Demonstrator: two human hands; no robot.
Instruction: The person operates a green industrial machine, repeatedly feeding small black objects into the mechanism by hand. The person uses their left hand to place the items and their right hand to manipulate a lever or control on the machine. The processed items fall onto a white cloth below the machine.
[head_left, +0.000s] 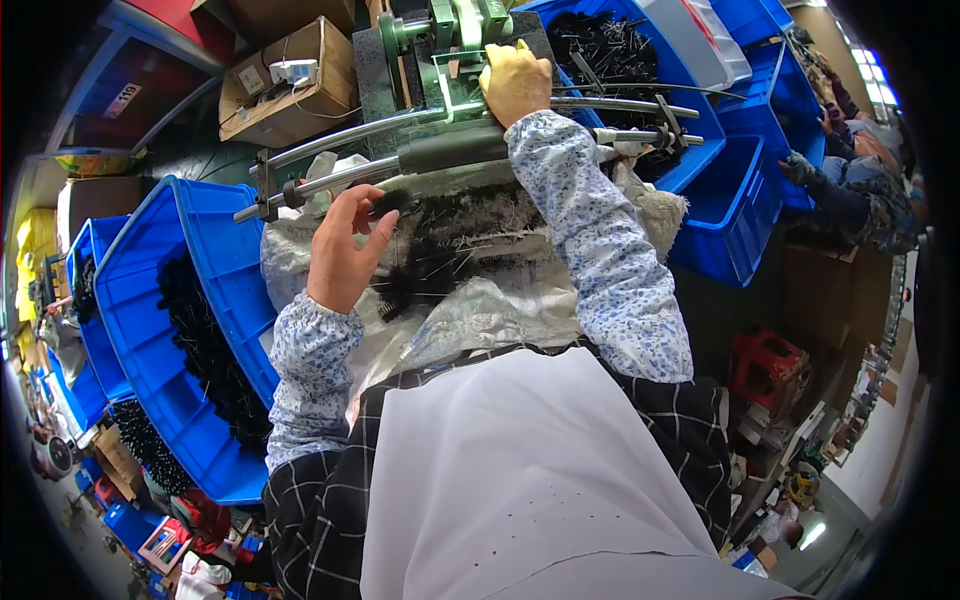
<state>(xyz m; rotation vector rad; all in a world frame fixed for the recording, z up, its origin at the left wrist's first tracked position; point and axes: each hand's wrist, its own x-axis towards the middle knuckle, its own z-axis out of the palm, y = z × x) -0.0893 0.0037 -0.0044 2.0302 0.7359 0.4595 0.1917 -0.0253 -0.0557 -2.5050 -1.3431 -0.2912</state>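
My left hand [345, 252] is over the pale sacking [480, 315] on my lap, its thumb and fingers apart. A small tuft of black bristles [388, 203] shows just beyond its fingertips; whether they touch it I cannot tell. My right hand [517, 84], with yellow coverings on some fingers, is closed at the green-lit machine [462, 70]. A thin rod lies by its fingertips, but what the fingers hold is hidden. Loose black bristles [450, 235] are strewn over the sacking. A dark roller [452, 150] on a metal bar runs between my hands.
Blue crates [230, 250] stand at my left, one with black brushes [205, 345]. Another blue crate [690, 165] at the right holds black bristly pieces [605, 50]. A cardboard box [290, 85] sits at the far left. Other people [850, 190] are at the right.
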